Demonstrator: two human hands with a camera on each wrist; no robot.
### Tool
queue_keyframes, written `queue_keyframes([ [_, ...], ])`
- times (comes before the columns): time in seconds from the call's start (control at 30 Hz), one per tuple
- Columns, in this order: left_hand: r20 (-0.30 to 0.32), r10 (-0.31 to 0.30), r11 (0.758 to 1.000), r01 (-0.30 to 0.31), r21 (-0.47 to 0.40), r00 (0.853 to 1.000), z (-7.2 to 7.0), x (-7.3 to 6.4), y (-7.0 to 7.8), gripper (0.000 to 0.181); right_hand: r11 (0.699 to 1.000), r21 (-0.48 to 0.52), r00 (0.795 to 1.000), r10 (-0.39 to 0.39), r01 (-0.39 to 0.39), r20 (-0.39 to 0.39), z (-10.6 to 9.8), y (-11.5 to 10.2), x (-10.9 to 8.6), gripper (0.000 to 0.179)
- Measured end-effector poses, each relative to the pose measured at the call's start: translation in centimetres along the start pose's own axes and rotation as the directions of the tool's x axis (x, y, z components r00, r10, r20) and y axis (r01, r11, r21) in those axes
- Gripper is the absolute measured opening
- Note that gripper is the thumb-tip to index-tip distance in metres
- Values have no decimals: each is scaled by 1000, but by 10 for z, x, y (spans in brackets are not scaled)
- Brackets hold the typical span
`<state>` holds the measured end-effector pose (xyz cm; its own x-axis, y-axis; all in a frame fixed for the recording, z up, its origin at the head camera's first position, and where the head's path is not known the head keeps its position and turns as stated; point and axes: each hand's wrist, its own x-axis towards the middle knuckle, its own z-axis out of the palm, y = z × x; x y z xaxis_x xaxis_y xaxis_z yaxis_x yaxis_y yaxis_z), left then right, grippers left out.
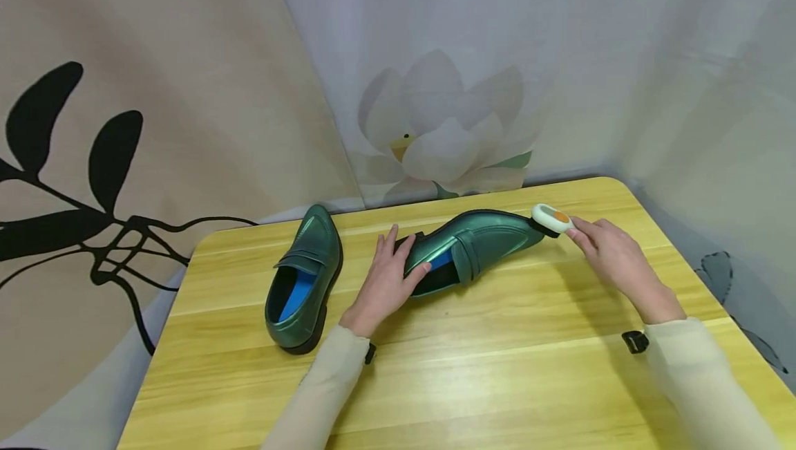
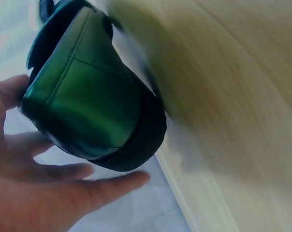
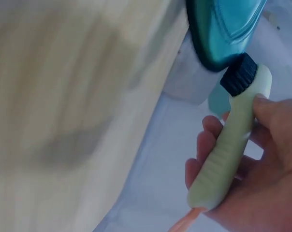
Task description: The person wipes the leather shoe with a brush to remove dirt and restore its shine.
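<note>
A dark green loafer (image 1: pixel 497 239) with a blue insole lies tilted on its side, toe to the right. My left hand (image 1: pixel 387 280) holds it at the heel, thumb by the shoe's opening and fingers spread toward the sole. In the left wrist view the heel (image 2: pixel 88 106) sits between thumb and fingers. My right hand (image 1: pixel 616 256) grips a white-handled brush (image 1: pixel 550 218) with an orange patch. Its dark bristles (image 3: pixel 239 75) are right at the toe's edge in the right wrist view, where an orange cord (image 3: pixel 186 221) hangs from the handle.
The matching green loafer (image 1: pixel 305 277) stands upright on the left of the wooden table (image 1: pixel 472 381), beside my left hand. Behind the table's rounded far edge hangs a pale curtain (image 1: pixel 460 21) with flower and leaf prints.
</note>
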<state>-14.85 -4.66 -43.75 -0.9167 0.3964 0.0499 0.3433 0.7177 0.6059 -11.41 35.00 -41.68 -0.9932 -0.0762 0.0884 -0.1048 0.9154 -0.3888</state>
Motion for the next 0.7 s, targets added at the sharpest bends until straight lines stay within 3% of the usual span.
queue_keyframes([
  [0.2, 74, -68, 995, 74, -68, 995, -4, 0, -4, 67, 999, 32, 1000, 16, -17, 13, 0, 18, -13, 55],
  [0.53, 44, 9, 998, -6, -68, 999, -3, 4, -8, 66, 998, 57, 999, -16, 18, -47, 1, 24, -27, 52],
  [0.7, 43, 21, 998, -19, -58, 999, 1, 6, -7, 80, 997, 70, 999, -16, 19, -46, 4, 21, -25, 53],
])
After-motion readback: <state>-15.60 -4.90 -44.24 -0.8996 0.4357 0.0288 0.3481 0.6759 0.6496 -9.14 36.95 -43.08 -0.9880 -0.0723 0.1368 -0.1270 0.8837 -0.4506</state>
